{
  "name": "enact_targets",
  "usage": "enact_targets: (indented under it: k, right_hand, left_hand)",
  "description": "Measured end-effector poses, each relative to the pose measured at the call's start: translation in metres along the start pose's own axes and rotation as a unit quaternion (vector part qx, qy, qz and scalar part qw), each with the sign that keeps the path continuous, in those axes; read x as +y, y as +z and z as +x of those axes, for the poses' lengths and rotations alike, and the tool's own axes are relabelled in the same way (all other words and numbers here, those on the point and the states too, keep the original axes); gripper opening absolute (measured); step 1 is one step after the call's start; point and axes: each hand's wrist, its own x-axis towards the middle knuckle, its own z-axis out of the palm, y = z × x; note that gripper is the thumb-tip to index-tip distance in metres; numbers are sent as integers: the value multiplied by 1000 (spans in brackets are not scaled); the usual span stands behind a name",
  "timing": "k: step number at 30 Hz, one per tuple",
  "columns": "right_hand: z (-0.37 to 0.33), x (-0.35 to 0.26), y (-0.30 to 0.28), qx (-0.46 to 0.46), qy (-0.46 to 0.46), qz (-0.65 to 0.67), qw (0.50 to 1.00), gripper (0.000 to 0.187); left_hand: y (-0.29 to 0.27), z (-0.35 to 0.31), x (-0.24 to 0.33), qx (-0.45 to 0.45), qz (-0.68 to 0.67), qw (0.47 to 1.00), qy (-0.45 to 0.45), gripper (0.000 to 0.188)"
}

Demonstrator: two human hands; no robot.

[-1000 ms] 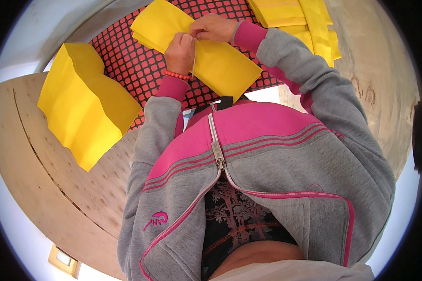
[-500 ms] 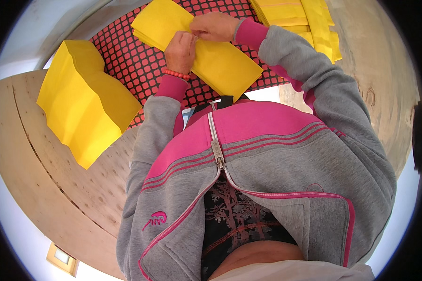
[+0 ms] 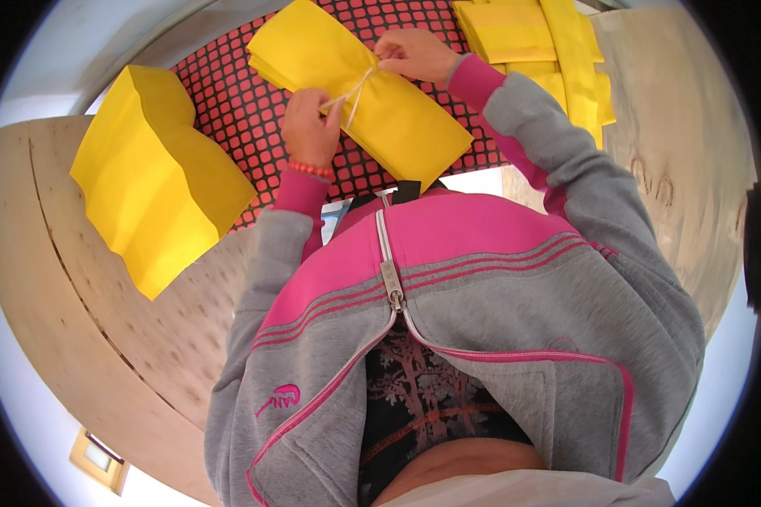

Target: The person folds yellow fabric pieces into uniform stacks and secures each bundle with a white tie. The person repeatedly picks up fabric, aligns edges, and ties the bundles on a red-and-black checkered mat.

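A bundle of folded yellow fabric (image 3: 406,118) lies slantwise on the red-and-black patterned cloth. Thin white string (image 3: 358,95) circles its waist and draws it in, with a knot or crossing on top. My left hand (image 3: 311,128), wearing a red bead bracelet, pinches one string end at the bundle's near left side. On the far right side, my right hand (image 3: 414,56) has its fingers closed at the bundle's edge by the string. The string between its fingertips is too fine to make out fully.
A loose yellow fabric piece (image 3: 156,182) lies wavy at the left, partly over the wooden table (image 3: 135,338). Several folded yellow bundles (image 3: 524,42) are stacked at the far right. The patterned cloth (image 3: 228,76) covers the middle.
My hands were together at the middle of the bundle and have moved apart, left hand toward me, right hand to the right. The white string now shows between them.
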Motion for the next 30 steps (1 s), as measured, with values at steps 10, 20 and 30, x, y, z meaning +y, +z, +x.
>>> enact_targets:
  k: [10,20,30]
  right_hand:
    - [-13,-20,13,-131,334,289,887,52]
    - [-36,-166,-48,64,-47,-12,997,56]
    - [-29,-233,14,153,-144,-172,962,54]
  left_hand:
    - [2,-29,17,-75,-555,630,-539,36]
    - [-22,25,43,-56,-742,598,-299,52]
    - [-41,13,-1,-117,-834,456,-288,66]
